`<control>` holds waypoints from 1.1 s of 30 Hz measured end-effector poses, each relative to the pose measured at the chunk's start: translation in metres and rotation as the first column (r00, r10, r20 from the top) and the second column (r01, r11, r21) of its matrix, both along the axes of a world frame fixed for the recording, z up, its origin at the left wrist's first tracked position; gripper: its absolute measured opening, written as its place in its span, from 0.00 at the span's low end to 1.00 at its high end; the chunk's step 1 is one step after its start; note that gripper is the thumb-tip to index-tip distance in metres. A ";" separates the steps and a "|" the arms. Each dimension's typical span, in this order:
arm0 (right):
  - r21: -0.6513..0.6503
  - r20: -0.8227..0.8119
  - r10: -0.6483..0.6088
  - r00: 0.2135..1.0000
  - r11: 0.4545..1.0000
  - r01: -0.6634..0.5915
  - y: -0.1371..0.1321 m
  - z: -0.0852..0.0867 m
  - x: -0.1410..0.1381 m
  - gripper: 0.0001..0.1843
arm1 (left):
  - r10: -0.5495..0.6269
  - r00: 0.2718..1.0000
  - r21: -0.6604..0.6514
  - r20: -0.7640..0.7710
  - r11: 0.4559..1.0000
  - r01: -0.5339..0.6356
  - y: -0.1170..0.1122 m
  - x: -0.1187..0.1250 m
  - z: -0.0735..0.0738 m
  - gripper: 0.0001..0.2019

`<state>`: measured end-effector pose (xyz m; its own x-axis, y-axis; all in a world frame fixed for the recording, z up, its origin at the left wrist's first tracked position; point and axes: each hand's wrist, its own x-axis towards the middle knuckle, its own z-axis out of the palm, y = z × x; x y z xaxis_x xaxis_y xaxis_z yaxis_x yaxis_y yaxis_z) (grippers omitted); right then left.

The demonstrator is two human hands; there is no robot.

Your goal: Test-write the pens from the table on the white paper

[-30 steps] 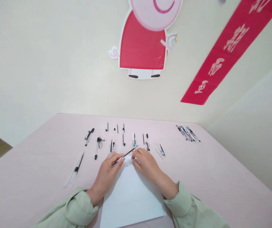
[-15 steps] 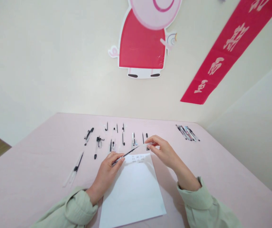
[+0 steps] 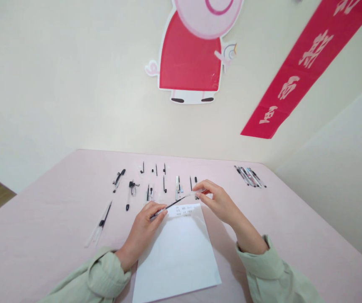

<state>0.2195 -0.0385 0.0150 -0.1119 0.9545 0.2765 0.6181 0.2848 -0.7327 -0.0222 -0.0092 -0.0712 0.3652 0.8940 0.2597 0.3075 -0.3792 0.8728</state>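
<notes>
My left hand (image 3: pixel 146 225) pinches the lower left end of a thin pen refill (image 3: pixel 176 202) between thumb and fingers. A see-through piece shows around that end, but I cannot make out whether it is a pen barrel. The refill slants up to the right, dark along its middle and clear towards its far end. My right hand (image 3: pixel 216 200) pinches that clear end with thumb and fingertips. Both hands are raised over the top of a white sheet of paper (image 3: pixel 177 256), which bears a few rows of small handwriting near its upper edge.
Several taken-apart pens lie beyond the hands, with black refills (image 3: pixel 164 183), caps (image 3: pixel 127 207) and clear barrels (image 3: pixel 177 188). Left of the paper are clear parts with a dark refill (image 3: pixel 106 213). A row of pens (image 3: pixel 249 176) lies far right on the pink tabletop (image 3: pixel 294 227), before the wall.
Both hands keep their pinch on the refill and have hardly moved. The whole view has shifted very slightly.
</notes>
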 end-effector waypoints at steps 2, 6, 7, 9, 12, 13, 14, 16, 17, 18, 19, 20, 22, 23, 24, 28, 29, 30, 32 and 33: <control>-0.004 -0.001 0.005 1.000 1.000 -0.005 0.000 -0.001 0.000 0.07 | -0.003 1.000 0.004 0.000 1.000 0.003 0.000 0.000 0.001 0.11; -0.012 -0.011 0.026 1.000 1.000 -0.026 0.000 -0.005 -0.003 0.07 | -0.020 1.000 0.010 0.001 1.000 0.020 0.000 0.000 0.002 0.11; -0.016 -0.013 0.035 0.999 0.999 -0.036 0.000 -0.006 -0.005 0.07 | -0.023 1.000 0.008 0.002 1.000 0.023 0.000 0.000 0.002 0.11; -0.026 -0.018 0.054 0.998 0.998 -0.054 0.000 -0.008 -0.009 0.07 | -0.035 0.999 0.006 0.005 0.999 0.035 0.000 0.000 0.001 0.11; -0.043 -0.021 0.079 0.997 0.996 -0.080 -0.002 -0.010 -0.016 0.07 | -0.054 0.999 0.001 0.003 0.999 0.054 0.000 0.001 0.002 0.11; -0.044 -0.020 0.089 0.996 0.995 -0.089 -0.002 -0.012 -0.018 0.07 | -0.060 0.998 -0.001 0.002 0.998 0.060 0.000 0.001 0.002 0.11; -0.044 -0.017 0.097 0.995 0.994 -0.098 -0.002 -0.013 -0.019 0.08 | -0.065 0.998 -0.001 0.001 0.998 0.065 0.000 0.001 0.003 0.11; -0.042 -0.015 0.111 0.994 0.993 -0.112 -0.003 -0.016 -0.021 0.08 | -0.075 0.997 0.003 0.001 0.997 0.075 0.000 0.001 0.003 0.11; -0.039 -0.013 0.116 0.993 0.992 -0.117 -0.003 -0.017 -0.022 0.08 | -0.080 0.997 0.006 0.000 0.997 0.080 0.000 0.001 0.004 0.11; -0.035 -0.012 0.119 0.993 0.992 -0.119 -0.002 -0.018 -0.022 0.08 | -0.082 0.997 0.007 -0.003 0.997 0.082 0.000 0.001 0.004 0.11; -0.030 -0.011 0.121 0.993 0.992 -0.121 -0.002 -0.019 -0.022 0.09 | -0.084 0.996 0.008 -0.006 0.996 0.084 0.000 0.001 0.004 0.11; -0.024 -0.011 0.121 0.993 0.992 -0.122 -0.002 -0.019 -0.022 0.09 | -0.085 0.996 0.008 -0.009 0.996 0.085 0.000 0.001 0.004 0.11; -0.021 -0.012 0.124 0.992 0.992 -0.124 -0.002 -0.019 -0.022 0.09 | -0.086 0.996 0.009 -0.013 0.996 0.086 -0.001 0.001 0.004 0.11; -0.022 -0.013 0.123 0.992 0.992 -0.124 -0.002 -0.019 -0.022 0.09 | -0.088 0.996 0.010 -0.014 0.996 0.088 -0.001 0.001 0.004 0.11; -0.024 -0.013 0.123 0.992 0.992 -0.124 -0.002 -0.019 -0.022 0.09 | -0.090 0.996 0.012 -0.014 0.996 0.090 -0.001 0.001 0.004 0.11; -0.027 -0.009 0.119 0.993 0.993 -0.119 -0.002 -0.017 -0.023 0.08 | -0.095 0.995 0.020 -0.024 0.995 0.096 0.000 0.001 0.002 0.11; -0.027 -0.008 0.119 0.993 0.992 -0.119 -0.003 -0.016 -0.023 0.08 | -0.095 0.995 0.023 -0.026 0.995 0.095 0.000 0.001 0.002 0.11; -0.028 -0.009 0.121 0.993 0.992 -0.121 -0.003 -0.016 -0.023 0.08 | -0.094 0.995 0.027 -0.029 0.995 0.095 0.000 0.001 0.002 0.11; -0.030 -0.012 0.123 0.992 0.992 -0.123 -0.003 -0.016 -0.024 0.08 | -0.096 0.995 0.030 -0.034 0.995 0.097 0.000 0.001 0.002 0.11; -0.031 -0.012 0.124 0.992 0.992 -0.124 -0.003 -0.015 -0.024 0.07 | -0.098 0.994 0.030 -0.037 0.995 0.100 0.000 0.001 0.002 0.11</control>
